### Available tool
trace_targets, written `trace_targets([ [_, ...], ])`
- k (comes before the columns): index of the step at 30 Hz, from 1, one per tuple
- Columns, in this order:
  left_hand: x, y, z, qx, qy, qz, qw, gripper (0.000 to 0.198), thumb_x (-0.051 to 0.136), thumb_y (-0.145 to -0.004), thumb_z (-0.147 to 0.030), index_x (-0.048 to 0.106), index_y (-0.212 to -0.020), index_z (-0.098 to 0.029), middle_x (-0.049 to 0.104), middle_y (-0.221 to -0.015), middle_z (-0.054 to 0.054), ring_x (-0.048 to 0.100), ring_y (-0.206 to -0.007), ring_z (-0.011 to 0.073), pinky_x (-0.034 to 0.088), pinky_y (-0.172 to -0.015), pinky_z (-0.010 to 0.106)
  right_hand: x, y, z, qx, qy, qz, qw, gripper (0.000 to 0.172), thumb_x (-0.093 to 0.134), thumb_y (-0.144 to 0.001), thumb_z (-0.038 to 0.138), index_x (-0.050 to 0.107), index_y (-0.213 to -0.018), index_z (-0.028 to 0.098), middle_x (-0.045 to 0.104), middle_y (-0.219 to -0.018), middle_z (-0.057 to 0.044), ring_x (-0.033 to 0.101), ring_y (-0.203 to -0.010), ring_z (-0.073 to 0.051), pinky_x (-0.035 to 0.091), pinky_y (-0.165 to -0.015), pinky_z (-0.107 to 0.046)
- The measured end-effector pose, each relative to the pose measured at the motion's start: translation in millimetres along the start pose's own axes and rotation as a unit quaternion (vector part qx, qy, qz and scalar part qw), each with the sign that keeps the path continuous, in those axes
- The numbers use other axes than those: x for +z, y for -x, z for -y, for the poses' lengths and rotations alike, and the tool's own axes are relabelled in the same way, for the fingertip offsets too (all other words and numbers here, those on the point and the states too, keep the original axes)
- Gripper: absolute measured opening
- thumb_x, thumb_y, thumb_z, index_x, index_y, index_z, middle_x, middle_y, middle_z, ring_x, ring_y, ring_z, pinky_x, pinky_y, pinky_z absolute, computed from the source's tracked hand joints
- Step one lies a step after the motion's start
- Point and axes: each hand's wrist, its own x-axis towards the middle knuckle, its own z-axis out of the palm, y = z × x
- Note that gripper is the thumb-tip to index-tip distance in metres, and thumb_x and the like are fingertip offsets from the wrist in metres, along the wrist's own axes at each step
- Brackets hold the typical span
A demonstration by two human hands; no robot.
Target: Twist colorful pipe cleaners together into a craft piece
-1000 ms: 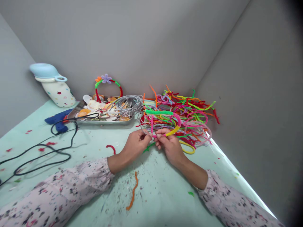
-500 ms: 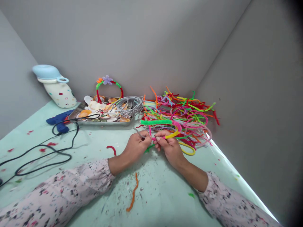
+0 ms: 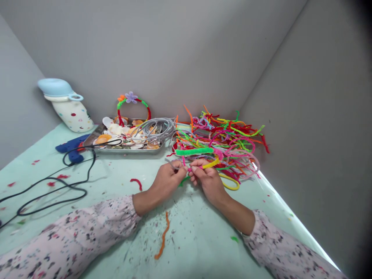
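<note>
A wire (image 3: 194, 151) wrapped in green, pink and yellow pipe cleaner bends round above my hands, its bare grey end poking out at the left. My left hand (image 3: 167, 180) is closed in a pinch on the wire near that bare end. Close beside it, my right hand (image 3: 209, 184) pinches the pink stretch just below the yellow part. A pink pipe cleaner end (image 3: 183, 160) stands up between the hands. The fingertips partly hide the pink winding. Under the hands lies a bit of green pipe cleaner (image 3: 185, 180).
Behind lies a heap of coloured pipe cleaners (image 3: 244, 133). Left of it, a metal tray (image 3: 130, 151) holds shells, a grey wire coil (image 3: 159, 130) and a flowered ring (image 3: 149, 112). A blue glue gun (image 3: 72, 145), its black cord, a bottle (image 3: 72, 114) and orange (image 3: 164, 238) and red scraps (image 3: 136, 182) lie about.
The wrapped wire's green part has shifted slightly right and tilted a little. Both hands keep their pinch in nearly the same place. The whole view has moved very slightly.
</note>
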Motion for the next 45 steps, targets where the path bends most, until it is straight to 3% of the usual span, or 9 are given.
trace_targets([
  [19,0.2,-1.3,-4.7,-0.015,0.014,-0.042,0.999,0.03,0.048,-0.08,-0.028,0.038,-0.053,-0.018,0.038,-0.052,-0.004,0.035,-0.053,0.0104,0.028,-0.051,0.025,-1.0,7.8,-9.1,-0.103,0.091,0.003,0.99,0.015,0.056,-0.088,0.032,0.063,-0.093,0.021,0.065,-0.072,0.0,0.059,-0.062,-0.014,0.048,-0.056,-0.026],
  [28,0.3,-1.4,-4.0,-0.022,0.003,-0.05,0.999,0.029,0.047,-0.08,-0.023,0.035,-0.053,-0.018,0.035,-0.053,-0.005,0.034,-0.052,0.0103,0.026,-0.052,0.026,-2.1,9.5,-12.7,-0.138,0.111,0.012,0.984,0.015,0.055,-0.089,0.033,0.063,-0.093,0.022,0.06,-0.067,0.001,0.056,-0.059,-0.014,0.046,-0.056,-0.027],
  [36,2.8,-1.1,-2.0,-0.028,0.044,-0.032,0.998,0.032,0.048,-0.083,-0.026,0.039,-0.054,-0.018,0.037,-0.051,-0.005,0.035,-0.05,0.0095,0.028,-0.05,0.024,-0.3,8.3,-8.1,-0.104,0.046,0.012,0.993,0.013,0.058,-0.087,0.032,0.061,-0.093,0.021,0.063,-0.071,0.001,0.058,-0.061,-0.013,0.047,-0.055,-0.024],
  [40,4.7,-0.5,2.2,-0.01,0.059,-0.012,0.998,0.027,0.055,-0.083,-0.035,0.051,-0.064,-0.017,0.049,-0.058,-0.004,0.043,-0.054,0.0094,0.034,-0.054,0.023,-1.9,0.9,-5.9,-0.03,-0.043,-0.013,0.999,0.014,0.062,-0.083,0.031,0.059,-0.09,0.02,0.061,-0.064,0.003,0.053,-0.052,-0.01,0.042,-0.047,-0.02],
  [45,3.6,-2.2,9.6,0.04,0.006,-0.04,0.998,0.017,0.062,-0.08,-0.032,0.059,-0.083,-0.015,0.058,-0.071,-0.001,0.051,-0.064,0.0111,0.04,-0.059,0.022,-4.4,-5.3,-6.8,-0.018,-0.123,-0.014,0.992,0.016,0.065,-0.079,0.028,0.059,-0.089,0.018,0.06,-0.06,0.004,0.052,-0.048,-0.008,0.04,-0.042,-0.017],
])
